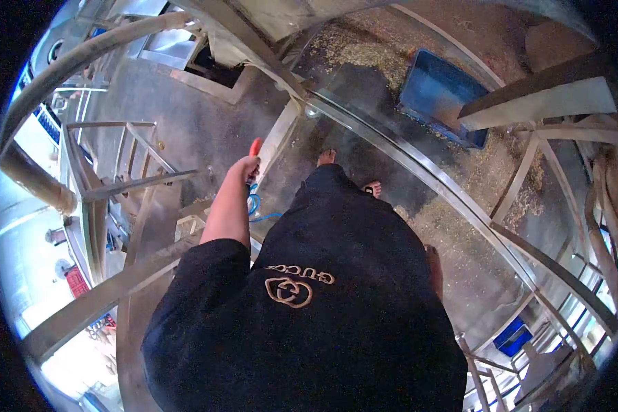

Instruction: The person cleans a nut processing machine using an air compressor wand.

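Note:
My left hand [246, 167] is stretched out ahead, its fingers wrapped around an orange-red air blow gun [255, 147] that sticks out beyond the fist. A coiled blue hose [255, 202] hangs just below the wrist. Right beside this hand runs a pale metal frame bar [279, 136]. My right hand [432, 266] hangs low at my side, partly hidden by the black shirt, and its fingers do not show clearly.
A long metal rail [419, 167] crosses in front of my bare feet. Beyond it, a blue bin [436, 93] stands on a floor strewn with pale scraps [364, 55]. Metal frames [127, 275] surround me, and a floor opening [213, 69] lies at upper left.

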`<action>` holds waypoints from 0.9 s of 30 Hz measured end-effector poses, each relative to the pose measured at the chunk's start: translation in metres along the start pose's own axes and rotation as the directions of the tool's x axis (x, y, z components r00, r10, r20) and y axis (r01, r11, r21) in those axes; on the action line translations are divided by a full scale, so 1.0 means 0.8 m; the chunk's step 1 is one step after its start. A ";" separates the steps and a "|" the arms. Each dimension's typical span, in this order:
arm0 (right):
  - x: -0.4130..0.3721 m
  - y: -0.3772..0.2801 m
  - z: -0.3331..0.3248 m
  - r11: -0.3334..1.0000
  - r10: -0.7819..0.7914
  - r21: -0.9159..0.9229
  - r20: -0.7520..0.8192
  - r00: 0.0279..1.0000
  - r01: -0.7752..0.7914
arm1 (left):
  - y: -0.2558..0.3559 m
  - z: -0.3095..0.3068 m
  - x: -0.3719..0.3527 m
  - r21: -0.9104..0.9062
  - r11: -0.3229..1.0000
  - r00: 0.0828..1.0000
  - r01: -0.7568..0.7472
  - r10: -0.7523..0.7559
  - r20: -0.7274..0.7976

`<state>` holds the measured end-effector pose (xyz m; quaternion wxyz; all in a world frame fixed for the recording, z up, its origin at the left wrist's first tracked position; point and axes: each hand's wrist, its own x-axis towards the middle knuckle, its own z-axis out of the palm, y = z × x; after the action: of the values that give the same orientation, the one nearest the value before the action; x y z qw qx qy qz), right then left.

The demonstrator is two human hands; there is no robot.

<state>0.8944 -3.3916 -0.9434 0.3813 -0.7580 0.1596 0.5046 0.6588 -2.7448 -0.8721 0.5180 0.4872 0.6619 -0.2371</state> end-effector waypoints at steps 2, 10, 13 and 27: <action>0.008 -0.006 -0.007 0.999 0.012 0.046 0.005 1.000 -0.012 | -0.011 -0.033 0.011 -0.192 0.981 1.000 -0.009 0.003 -0.031; 0.010 -0.114 0.022 0.996 0.016 0.087 -0.188 0.982 0.001 | 0.064 -0.118 0.028 -0.248 0.967 0.995 -0.055 0.072 0.061; -0.009 -0.145 0.057 0.985 -0.069 0.143 -0.182 0.981 0.096 | 0.095 -0.153 0.051 -0.450 0.889 0.965 0.090 0.034 0.261; -0.127 -0.035 0.220 0.889 0.419 0.286 -0.189 0.888 -0.358 | 0.206 -0.155 0.127 -0.196 0.978 0.950 -0.069 0.124 0.286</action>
<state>0.7541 -3.2574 -0.8769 0.3392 -0.7140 0.4156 0.4500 0.7502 -2.5349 -0.8903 0.6651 0.4282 0.5710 -0.2197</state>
